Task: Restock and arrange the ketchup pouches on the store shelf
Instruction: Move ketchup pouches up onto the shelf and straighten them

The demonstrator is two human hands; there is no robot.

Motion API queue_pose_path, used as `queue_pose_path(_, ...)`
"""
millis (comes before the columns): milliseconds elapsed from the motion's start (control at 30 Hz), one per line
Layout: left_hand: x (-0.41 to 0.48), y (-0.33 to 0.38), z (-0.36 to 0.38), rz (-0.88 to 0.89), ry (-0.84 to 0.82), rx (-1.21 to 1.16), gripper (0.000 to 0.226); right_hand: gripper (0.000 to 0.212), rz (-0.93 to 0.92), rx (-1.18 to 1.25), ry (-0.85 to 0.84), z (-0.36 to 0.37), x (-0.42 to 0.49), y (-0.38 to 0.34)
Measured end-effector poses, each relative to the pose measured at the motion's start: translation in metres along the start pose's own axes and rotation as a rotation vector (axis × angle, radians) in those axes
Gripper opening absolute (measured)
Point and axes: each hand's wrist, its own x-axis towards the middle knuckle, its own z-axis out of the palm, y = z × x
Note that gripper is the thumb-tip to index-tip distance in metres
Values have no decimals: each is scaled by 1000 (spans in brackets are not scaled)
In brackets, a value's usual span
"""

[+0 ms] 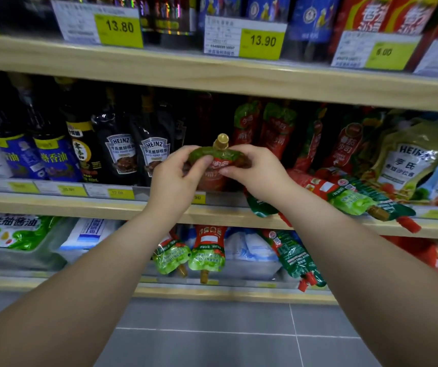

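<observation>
pinching ketchup pouch [216,165] top: left hand [178,178], right hand [252,172], fingers closed.

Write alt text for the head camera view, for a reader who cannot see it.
Two bare hands, left hand and right hand, hold a red ketchup pouch with a gold cap upright at the middle shelf, beside black Heinz pouches. To the right, more ketchup pouches lie toppled over the shelf edge.
</observation>
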Motion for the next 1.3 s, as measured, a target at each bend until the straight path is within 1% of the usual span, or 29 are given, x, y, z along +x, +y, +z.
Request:
queue_pose_path(67, 4, -2, -1, -14, 8, -21, 14, 24, 22, 70, 35, 4, 5, 0)
queue_pose_path(133, 6, -6, -2, -40, -8, -63, 26, 19, 35, 106, 70, 8, 11, 0)
queue_pose_path(233, 4, -13, -5, -59, -31, -87, 45, 18, 103, 160, 98, 15, 22, -4)
queue_pose_path(333, 1, -18, -13, -67, -26, -87, 56, 17, 161, 199, 100, 21, 33, -8)
queue_pose_path(433, 0, -21, -21, -66, -19, -63, 59, 10, 184, 225, 107, 26, 39, -11)
queue_pose_path(633, -4, -26, -30, -43, -22, -29, 54, 10, 232, 264, 119, 36, 49, -14)
queue_pose_path(700, -5, -25, -31, -35, -19, -18, 53, 14, 243, 260, 124, 38, 50, -14)
queue_pose_path(800, -7, -21, -29, -19, -29, -22, 51, 26, 248, 243, 105, 36, 48, -14)
queue_pose_path(933, -10, -13, -16, 8, -33, -42, 50, 34, 185, 189, 55, 20, 39, -8)
queue_pose_path(1067, -13, -7, 7, 41, -32, -59, 48, 35, 112, 4, 88, -12, 24, 8)
queue_pose_path(1133, -14, -5, 22, 40, -56, -72, 48, 36, 70, -114, 153, -28, 16, 19)
queue_pose_path(1200, -14, -3, 37, 56, -84, -76, 50, 38, 55, -251, 276, -41, 11, 33)
queue_pose_path(1267, -13, 1, 50, 73, -105, -63, 50, 45, 106, -326, 417, -52, 11, 46)
queue_pose_path(1300, -13, 2, 56, 77, -110, -59, 50, 50, 156, -331, 455, -55, 14, 52)
